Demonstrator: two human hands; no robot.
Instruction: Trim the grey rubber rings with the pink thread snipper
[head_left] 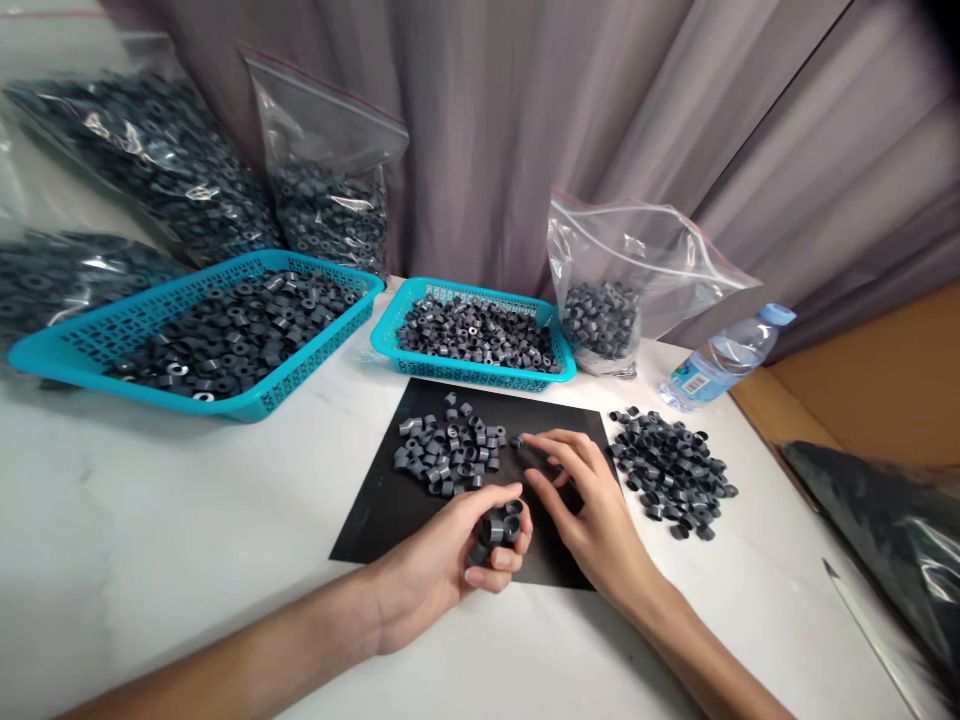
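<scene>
My left hand (457, 548) is curled over the black mat (375, 510), closed on a few small grey plastic rings (501, 524). My right hand (581, 495) rests on the mat to its right, with fingers spread and the index fingertip touching a single grey ring (516, 441). A heap of the same rings (450, 455) lies on the mat just beyond both hands. A second heap of rings (671, 470) lies on the white table to the right of the mat.
Two turquoise baskets hold rings: a big one (97, 345) at left, a smaller one (390, 330) behind the mat. Clear bags of rings stand at back (330, 190) (622, 275) and left (150, 150). A water bottle (720, 360) lies at right, beside a cardboard box (885, 390).
</scene>
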